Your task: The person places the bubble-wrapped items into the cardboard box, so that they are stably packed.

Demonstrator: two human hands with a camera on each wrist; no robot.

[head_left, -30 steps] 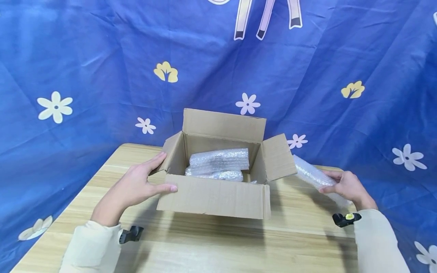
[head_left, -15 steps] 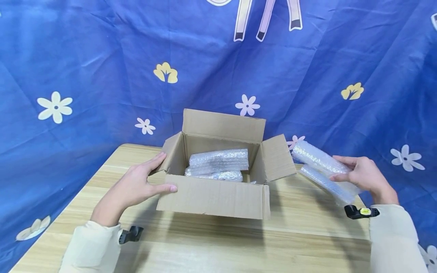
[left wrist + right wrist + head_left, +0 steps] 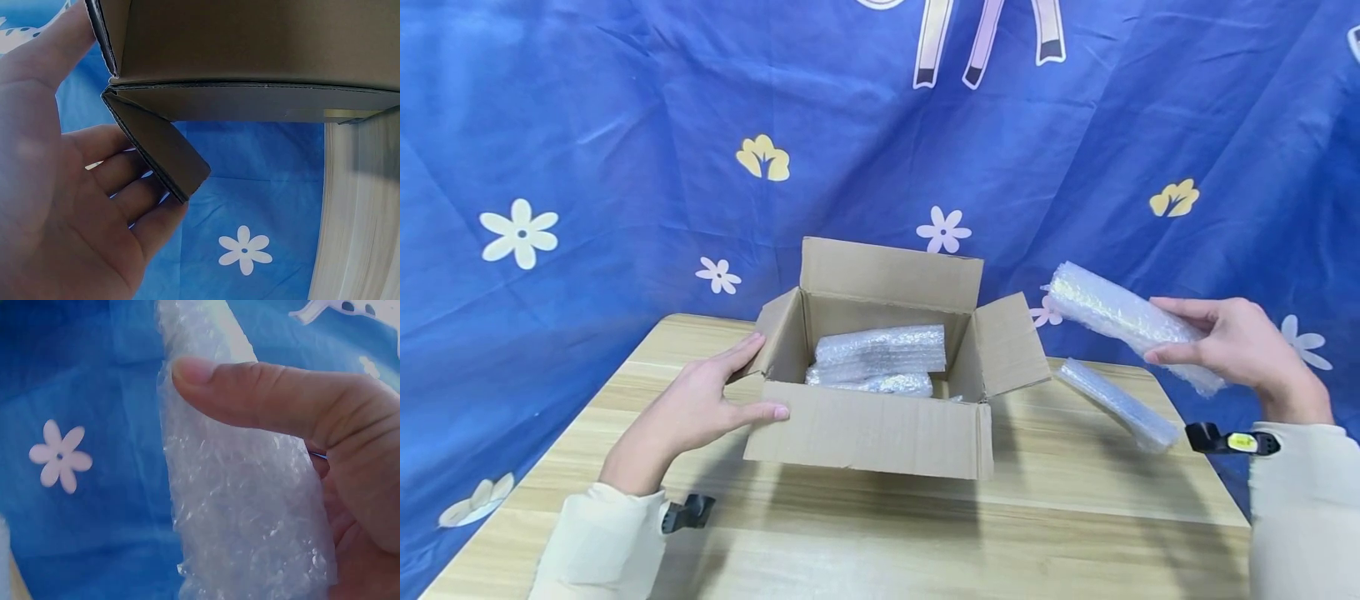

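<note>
My right hand (image 3: 1243, 346) grips a roll of bubble wrap (image 3: 1120, 312) in the air above the table's right end. Its thumb lies across the near side of the roll in the right wrist view, where the wrap (image 3: 244, 506) fills the middle. A second, thinner bubble-wrap roll (image 3: 1116, 404) rests on the table below. My left hand (image 3: 692, 408) holds the left corner of an open cardboard box (image 3: 872, 433), thumb on the front flap and fingers against the left flap (image 3: 162, 147). Inside the box lie bubble-wrapped bundles (image 3: 880, 350); their contents cannot be made out.
The box stands on a wood-grain table (image 3: 880, 550), its flaps spread outward. A blue curtain (image 3: 625, 167) with flower prints hangs behind the table. The right flap (image 3: 1011, 346) of the box sticks out toward the loose roll.
My right hand has lifted the larger bubble-wrap roll up and to the right, away from the thinner one, which stays on the table. The left hand and the box have not moved.
</note>
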